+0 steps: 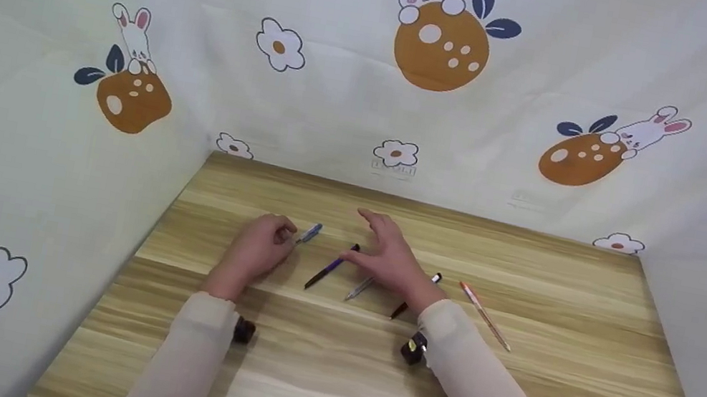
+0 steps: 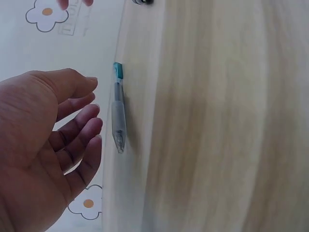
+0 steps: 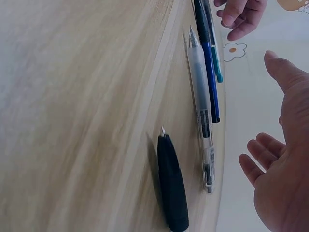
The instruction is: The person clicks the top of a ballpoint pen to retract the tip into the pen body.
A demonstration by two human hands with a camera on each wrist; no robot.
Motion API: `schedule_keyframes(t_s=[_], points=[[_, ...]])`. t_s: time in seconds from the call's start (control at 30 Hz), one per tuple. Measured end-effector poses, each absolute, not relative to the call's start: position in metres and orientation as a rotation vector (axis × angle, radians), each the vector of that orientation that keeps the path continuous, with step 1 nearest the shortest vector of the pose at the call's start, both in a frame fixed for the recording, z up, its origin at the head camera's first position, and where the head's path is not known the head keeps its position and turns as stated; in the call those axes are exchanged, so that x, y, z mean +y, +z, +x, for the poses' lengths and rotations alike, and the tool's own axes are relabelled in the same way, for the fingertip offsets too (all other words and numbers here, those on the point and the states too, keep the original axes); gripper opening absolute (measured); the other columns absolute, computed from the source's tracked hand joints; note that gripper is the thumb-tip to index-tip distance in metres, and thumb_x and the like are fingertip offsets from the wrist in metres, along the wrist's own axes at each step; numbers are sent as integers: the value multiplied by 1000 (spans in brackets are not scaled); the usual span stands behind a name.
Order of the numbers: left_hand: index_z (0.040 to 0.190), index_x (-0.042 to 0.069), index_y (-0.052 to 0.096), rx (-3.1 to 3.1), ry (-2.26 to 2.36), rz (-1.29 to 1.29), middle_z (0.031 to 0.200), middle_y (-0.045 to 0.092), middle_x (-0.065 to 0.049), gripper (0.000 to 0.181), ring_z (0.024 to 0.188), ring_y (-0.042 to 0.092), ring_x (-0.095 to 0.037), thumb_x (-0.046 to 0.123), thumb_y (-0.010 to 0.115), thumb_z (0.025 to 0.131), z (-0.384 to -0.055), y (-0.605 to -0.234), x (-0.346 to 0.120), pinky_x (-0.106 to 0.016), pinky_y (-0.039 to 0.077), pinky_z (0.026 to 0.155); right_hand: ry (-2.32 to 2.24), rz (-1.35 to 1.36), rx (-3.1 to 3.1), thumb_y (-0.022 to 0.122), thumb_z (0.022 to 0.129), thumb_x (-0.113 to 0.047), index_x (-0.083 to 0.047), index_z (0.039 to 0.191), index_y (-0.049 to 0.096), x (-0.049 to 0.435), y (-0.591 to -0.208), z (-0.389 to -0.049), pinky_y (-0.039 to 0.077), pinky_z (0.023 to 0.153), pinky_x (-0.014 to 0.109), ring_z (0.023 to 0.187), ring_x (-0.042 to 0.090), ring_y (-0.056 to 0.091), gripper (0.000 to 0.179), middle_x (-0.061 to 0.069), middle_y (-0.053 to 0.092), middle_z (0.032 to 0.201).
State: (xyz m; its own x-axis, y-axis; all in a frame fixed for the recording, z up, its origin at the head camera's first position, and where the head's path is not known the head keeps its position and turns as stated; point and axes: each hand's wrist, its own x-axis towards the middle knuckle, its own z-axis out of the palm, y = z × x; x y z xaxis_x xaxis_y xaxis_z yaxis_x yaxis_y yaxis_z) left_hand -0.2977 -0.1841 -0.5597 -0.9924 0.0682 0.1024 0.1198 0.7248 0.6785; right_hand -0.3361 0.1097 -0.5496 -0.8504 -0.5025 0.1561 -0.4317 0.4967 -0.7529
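Note:
A clear pen with a teal end (image 1: 313,231) lies on the wooden table at the left of a row of pens. My left hand (image 1: 259,245) is right beside it; in the left wrist view its loosely bent fingers (image 2: 86,123) stand next to the pen, with nothing gripped. Over the middle of the row, my right hand (image 1: 390,259) hovers with thumb and fingers spread, holding nothing. Beneath and around it lie a blue pen (image 1: 327,272), a clear pen (image 1: 358,289) partly hidden by the hand, and a black pen (image 3: 173,186), partly covered by the wrist in the head view.
An orange pen (image 1: 485,316) lies to the right of my right forearm. The wooden table (image 1: 321,382) is bordered at the back and sides by a pale cloth (image 1: 318,112) printed with rabbits and flowers. Dark wrist cameras stick out under both sleeves.

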Motion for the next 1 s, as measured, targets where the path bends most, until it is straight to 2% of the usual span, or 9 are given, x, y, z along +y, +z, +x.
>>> schedule_keyframes(t_s=[0.2, 0.3, 0.67, 0.8, 1.0], points=[[125, 1, 76, -2849, -1198, -225, 109, 72, -9, 28, 101, 70, -26, 9, 78, 98, -297, -558, -177, -46, 59, 94, -1368, -865, 2605, 90, 96, -30, -8, 169, 42, 116, -554, -339, 38, 126, 53, 150, 45, 46, 91, 20, 48, 163], [125, 1, 75, -2852, -1221, -249, 109, 71, -9, 28, 101, 69, -25, 11, 78, 99, -296, -556, -173, -46, 59, 93, -1380, -866, 2607, 90, 96, -29, -9, 169, 42, 120, -556, -340, 38, 126, 54, 150, 46, 47, 89, 22, 47, 164], [126, -4, 74, -2815, -1362, -356, 111, 71, -10, 29, 101, 68, -25, 4, 78, 99, -294, -555, -158, -46, 59, 94, -1391, -872, 2608, 90, 96, -31, -6, 168, 43, 134, -556, -336, 37, 127, 54, 150, 45, 47, 90, 23, 46, 165], [126, -5, 74, -2816, -1379, -394, 111, 72, -12, 29, 103, 69, -26, 1, 78, 98, -292, -556, -153, -47, 60, 95, -1410, -858, 2605, 90, 96, -26, -7, 168, 43, 137, -556, -335, 37, 127, 55, 150, 46, 47, 88, 24, 46, 165], [126, -4, 74, -2853, -1350, -460, 113, 73, -12, 31, 103, 69, -26, -1, 77, 95, -290, -557, -147, -47, 59, 95, -1370, -841, 2637, 89, 96, -29, -11, 169, 43, 142, -555, -333, 39, 126, 53, 150, 42, 48, 88, 18, 47, 165]])
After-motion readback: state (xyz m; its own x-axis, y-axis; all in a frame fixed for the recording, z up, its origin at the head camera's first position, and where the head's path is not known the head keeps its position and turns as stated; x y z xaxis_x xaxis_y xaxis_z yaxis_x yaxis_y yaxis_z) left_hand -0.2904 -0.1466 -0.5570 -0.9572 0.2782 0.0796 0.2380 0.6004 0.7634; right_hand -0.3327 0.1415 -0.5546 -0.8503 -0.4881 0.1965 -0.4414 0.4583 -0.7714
